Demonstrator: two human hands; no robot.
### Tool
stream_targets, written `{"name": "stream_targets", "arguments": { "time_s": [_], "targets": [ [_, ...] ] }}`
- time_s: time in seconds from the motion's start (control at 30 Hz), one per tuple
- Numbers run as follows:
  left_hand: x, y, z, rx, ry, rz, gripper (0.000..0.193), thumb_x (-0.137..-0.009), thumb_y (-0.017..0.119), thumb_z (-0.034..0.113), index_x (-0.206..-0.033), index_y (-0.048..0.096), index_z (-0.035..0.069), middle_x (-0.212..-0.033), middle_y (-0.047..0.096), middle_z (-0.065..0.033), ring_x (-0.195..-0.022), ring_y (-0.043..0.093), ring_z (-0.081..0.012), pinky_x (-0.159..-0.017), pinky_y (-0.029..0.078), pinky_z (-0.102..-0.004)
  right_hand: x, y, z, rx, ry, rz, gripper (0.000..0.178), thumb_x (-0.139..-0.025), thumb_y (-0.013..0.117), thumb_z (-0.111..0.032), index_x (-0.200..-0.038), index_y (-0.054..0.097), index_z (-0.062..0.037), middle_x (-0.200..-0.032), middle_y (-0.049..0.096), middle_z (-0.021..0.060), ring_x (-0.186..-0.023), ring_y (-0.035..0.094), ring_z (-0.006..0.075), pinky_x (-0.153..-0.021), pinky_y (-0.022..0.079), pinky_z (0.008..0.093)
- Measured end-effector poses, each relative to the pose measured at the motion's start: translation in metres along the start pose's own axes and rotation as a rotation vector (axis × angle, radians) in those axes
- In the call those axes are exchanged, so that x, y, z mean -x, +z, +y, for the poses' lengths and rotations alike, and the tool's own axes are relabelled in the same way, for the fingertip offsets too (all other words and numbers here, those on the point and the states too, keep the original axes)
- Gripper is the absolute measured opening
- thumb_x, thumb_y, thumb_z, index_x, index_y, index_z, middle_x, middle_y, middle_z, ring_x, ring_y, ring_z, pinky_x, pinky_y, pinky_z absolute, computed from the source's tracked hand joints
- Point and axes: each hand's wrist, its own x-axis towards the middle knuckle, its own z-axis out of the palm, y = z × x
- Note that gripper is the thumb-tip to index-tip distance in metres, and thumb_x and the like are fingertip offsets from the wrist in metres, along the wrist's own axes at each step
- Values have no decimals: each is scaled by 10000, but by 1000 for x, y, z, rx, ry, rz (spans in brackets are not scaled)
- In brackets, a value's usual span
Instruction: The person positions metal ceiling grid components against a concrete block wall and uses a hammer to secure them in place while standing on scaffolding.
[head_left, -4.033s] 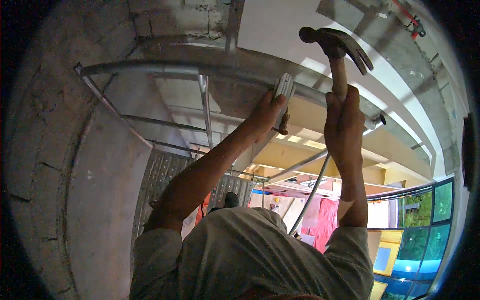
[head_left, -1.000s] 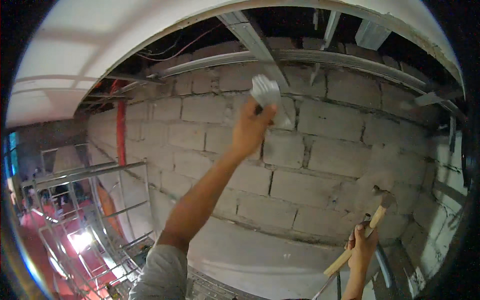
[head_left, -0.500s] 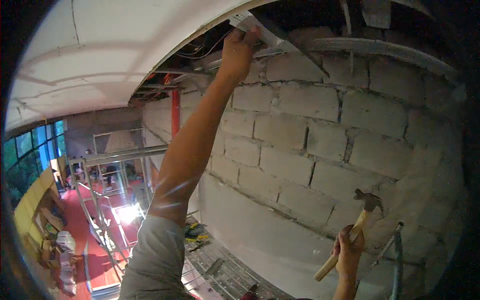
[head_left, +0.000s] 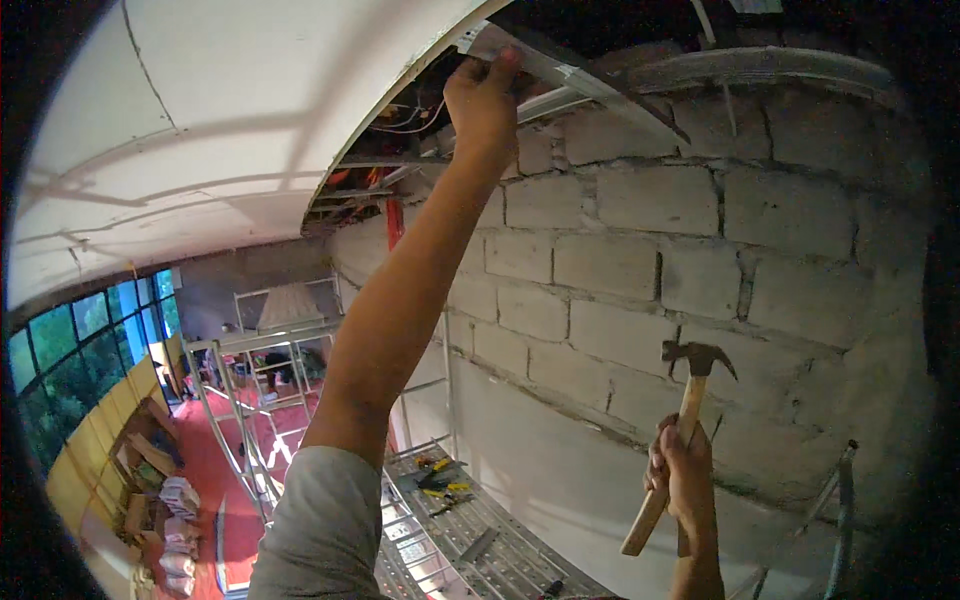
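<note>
My left hand (head_left: 484, 100) reaches up to the cut edge of the white ceiling. Its fingers are closed on a light metal ceiling channel (head_left: 545, 68), which slopes down to the right from the ceiling edge. Partly hidden behind the fingers is the near end of that channel. Lower at the right, my right hand (head_left: 684, 468) is wrapped around the wooden handle of a claw hammer (head_left: 697, 358). The hammer stands nearly upright, head at the top, in front of the block wall and apart from it.
A bare block wall (head_left: 615, 265) runs along the right. Below lies a perforated metal scaffold platform (head_left: 520, 560) with scattered tools (head_left: 440, 478). Another scaffold frame (head_left: 262, 345) stands over the red floor (head_left: 205, 440). Loose wires (head_left: 405, 122) hang in the ceiling opening. A scaffold post (head_left: 843, 510) rises at right.
The hammer has risen slightly and turned more upright in my right hand. My left hand stays at the metal channel. The whole view has shifted, showing more of the platform and windows.
</note>
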Motion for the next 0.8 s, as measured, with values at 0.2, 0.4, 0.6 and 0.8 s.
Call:
{"name": "stream_targets", "arguments": {
  "time_s": [0.2, 0.4, 0.6, 0.8],
  "targets": [
    [-2, -12, 7, -81, -40, -89, 181, -914, 651, 127, -1019, 611, -15, -958, 657, -107, -763, 650, -196, -712, 580, -326, -68, 17, -12, -438, -21, -333, 322, -961, 553, -419, -1094, 504, -130, -687, 522, 0, -454, 481, 113, -430, 442, 299],
    [-11, -25, 6, -185, -16, -192, 215, -941, 618, 161, -1074, 568, 0, -965, 649, -106, -779, 666, -196, -701, 578, -319, -140, 54, -25, -635, -92, -532, 353, -966, 543, -420, -1156, 516, -123, -725, 531, -12, -458, 470, 106, -438, 435, 308],
    [-10, -32, 10, -390, 75, -287, 283, -955, 603, 200, -1143, 510, 10, -1006, 640, -116, -798, 674, -221, -708, 587, -334, -168, 96, -17, -751, -97, -642, 381, -962, 553, -419, -1188, 528, -113, -727, 525, -12, -476, 449, 97, -460, 411, 294],
    [-21, -39, 3, -587, 260, -364, 316, -969, 581, 231, -1161, 486, -1, -1049, 631, -126, -858, 668, -243, -745, 587, -358, -194, 128, -52, -824, -168, -696, 412, -971, 535, -401, -1250, 509, -100, -754, 522, -12, -498, 441, 71, -451, 417, 263]
  ]
}}
